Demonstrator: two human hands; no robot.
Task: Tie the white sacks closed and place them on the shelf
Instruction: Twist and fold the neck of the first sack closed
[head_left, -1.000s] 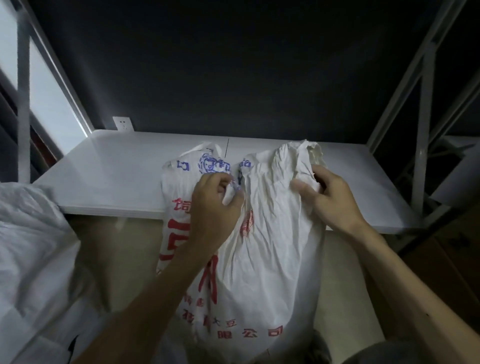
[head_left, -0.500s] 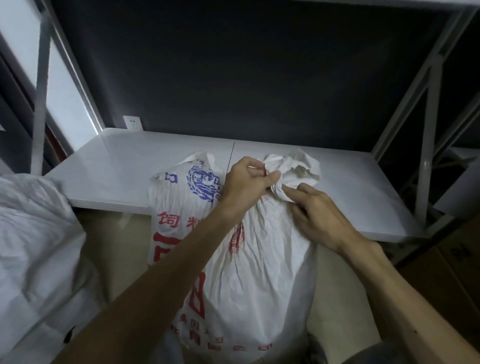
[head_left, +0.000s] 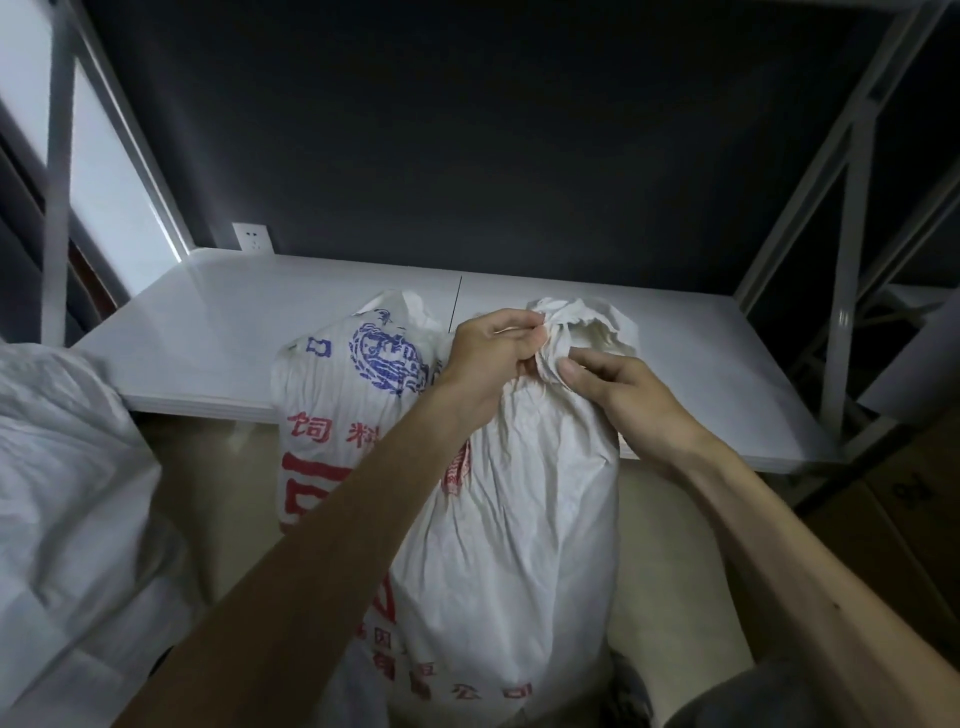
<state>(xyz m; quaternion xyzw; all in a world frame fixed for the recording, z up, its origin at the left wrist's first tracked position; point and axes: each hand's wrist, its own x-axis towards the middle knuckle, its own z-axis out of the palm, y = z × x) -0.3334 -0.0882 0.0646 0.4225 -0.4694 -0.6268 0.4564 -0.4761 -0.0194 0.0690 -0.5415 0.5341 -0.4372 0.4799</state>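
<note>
A tall white sack (head_left: 498, 519) with red and blue print stands on the floor and leans against the front edge of the white shelf board (head_left: 218, 338). Its top is gathered into a bunched neck (head_left: 582, 322) over the board. My left hand (head_left: 488, 353) grips the neck from the left, fingers curled round the fabric. My right hand (head_left: 618, 389) pinches the gathered cloth from the right with thumb and fingers. One flap of the sack's mouth (head_left: 405, 312) sticks up to the left of my left hand.
A second white sack (head_left: 62, 493) fills the left foreground. Metal shelf uprights (head_left: 847, 280) stand right and left (head_left: 57, 171). A wall socket (head_left: 252, 237) sits above the board's back left. Cardboard boxes (head_left: 914, 499) lie low on the right.
My left hand moved right from the sack's printed front to the gathered top. Both hands have closed in on the bunched neck, which is now tighter.
</note>
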